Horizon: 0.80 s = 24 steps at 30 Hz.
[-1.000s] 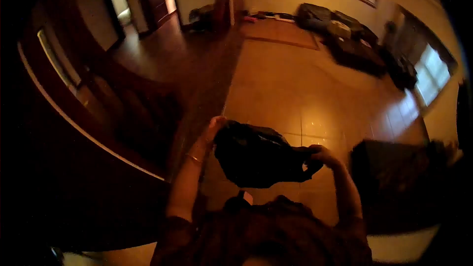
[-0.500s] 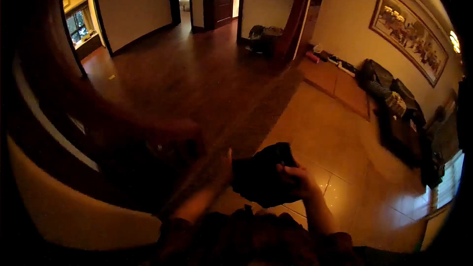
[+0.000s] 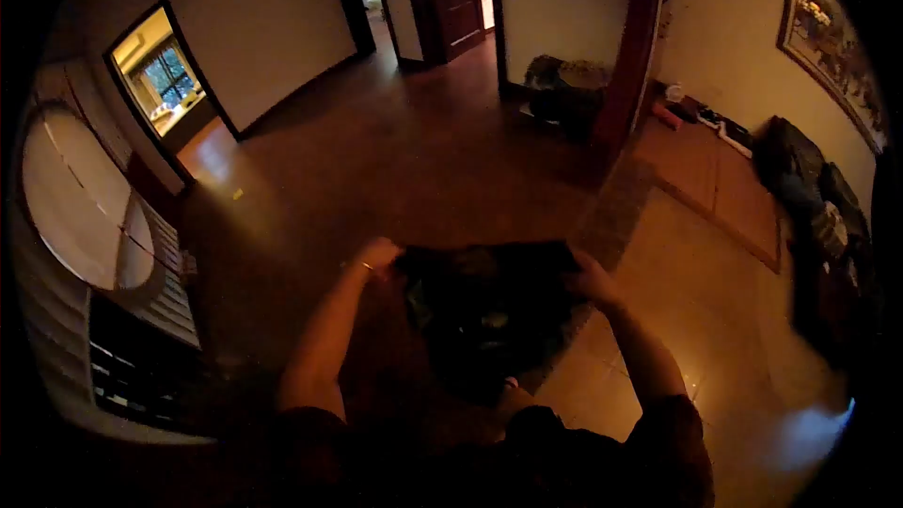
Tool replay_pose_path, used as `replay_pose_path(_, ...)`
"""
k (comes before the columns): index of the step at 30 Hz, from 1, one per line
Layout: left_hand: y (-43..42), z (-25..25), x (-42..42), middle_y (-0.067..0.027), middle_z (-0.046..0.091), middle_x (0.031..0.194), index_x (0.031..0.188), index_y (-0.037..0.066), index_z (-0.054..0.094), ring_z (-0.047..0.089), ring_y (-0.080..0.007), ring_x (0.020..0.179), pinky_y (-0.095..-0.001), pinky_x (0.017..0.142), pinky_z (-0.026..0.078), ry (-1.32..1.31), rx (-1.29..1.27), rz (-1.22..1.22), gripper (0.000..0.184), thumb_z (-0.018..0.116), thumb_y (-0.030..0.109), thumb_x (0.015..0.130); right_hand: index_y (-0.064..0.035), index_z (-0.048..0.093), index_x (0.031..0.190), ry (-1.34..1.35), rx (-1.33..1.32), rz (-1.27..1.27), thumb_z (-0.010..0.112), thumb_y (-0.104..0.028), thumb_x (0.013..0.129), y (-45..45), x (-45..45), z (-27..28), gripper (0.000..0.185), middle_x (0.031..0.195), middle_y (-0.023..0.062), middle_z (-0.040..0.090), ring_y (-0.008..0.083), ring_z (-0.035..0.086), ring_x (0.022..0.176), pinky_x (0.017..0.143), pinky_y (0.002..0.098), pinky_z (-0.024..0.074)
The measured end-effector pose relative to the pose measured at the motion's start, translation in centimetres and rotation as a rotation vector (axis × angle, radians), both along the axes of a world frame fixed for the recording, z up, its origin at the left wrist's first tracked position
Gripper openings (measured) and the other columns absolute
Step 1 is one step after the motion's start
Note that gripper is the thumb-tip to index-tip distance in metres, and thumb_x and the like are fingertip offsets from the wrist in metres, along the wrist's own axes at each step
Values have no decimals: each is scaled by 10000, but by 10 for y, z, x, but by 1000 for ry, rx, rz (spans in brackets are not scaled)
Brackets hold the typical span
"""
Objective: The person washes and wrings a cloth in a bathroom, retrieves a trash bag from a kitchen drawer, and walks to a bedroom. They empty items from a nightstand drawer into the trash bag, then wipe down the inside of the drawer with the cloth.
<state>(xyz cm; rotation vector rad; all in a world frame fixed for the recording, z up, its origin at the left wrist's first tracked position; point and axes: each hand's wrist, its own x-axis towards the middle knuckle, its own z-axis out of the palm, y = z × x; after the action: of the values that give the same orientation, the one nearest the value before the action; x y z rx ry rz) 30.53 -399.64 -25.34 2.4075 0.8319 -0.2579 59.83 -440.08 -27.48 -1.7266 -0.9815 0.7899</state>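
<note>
Wide floor (image 3: pixel 376 169) ahead | probable cloth (image 3: pixel 489 296), edges in left hand (image 3: pixel 380 258), right hand (image 3: pixel 593 280)

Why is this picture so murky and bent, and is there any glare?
Head view: dim, warm light, so the dark cloth between the left hand and right hand shows little detail; head view: apparent wide-lens bending, with black corners; head view: bluish glare on the floor at lower right.
</note>
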Motion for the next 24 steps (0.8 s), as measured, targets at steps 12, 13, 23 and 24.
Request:
replay_pose_path(12, -9, 94, 17, -134, 545, 1182, 1257, 21, 480, 526, -271, 1087, -390, 1008, 393, -1248, 706, 1128, 494, 644, 4, 792, 45, 364, 1372, -593, 896, -383, 543, -95, 904, 334, 5, 76, 520, 1383, 154, 445, 246, 392, 1300, 1081, 311, 282)
replay_pose_path(13, -11, 48, 9, -133, 547, 1177, 1257, 22, 482, 527, -269, 1083, -389, 1004, 396, -1136, 366, 1313, 491, 643, 5, 793, 43, 364, 1372, -483, 713, -227, 541, -96, 903, 345, 4, 43, 521, 1386, 152, 442, 245, 391, 1301, 1080, 311, 282)
replay_pose_path(23, 164, 88, 48, -118, 569, 1130, 1248, 32, 495, 541, -250, 1036, -380, 971, 419, -1270, -354, 1467, 461, 632, 20, 808, 23, 368, 1378, 64, -51, 313, 523, -107, 892, 538, 114, 30, 526, 1414, 139, 406, 236, 379, 1304, 1078, 311, 286)
replay_pose_path(24, 192, 118, 53, -116, 571, 1126, 1247, 33, 496, 543, -248, 1031, -379, 968, 421, -1359, -366, 1410, 458, 631, 21, 810, 21, 368, 1378, 63, -2, 285, 521, -108, 891, 574, 129, 56, 527, 1417, 137, 402, 235, 378, 1305, 1078, 311, 286)
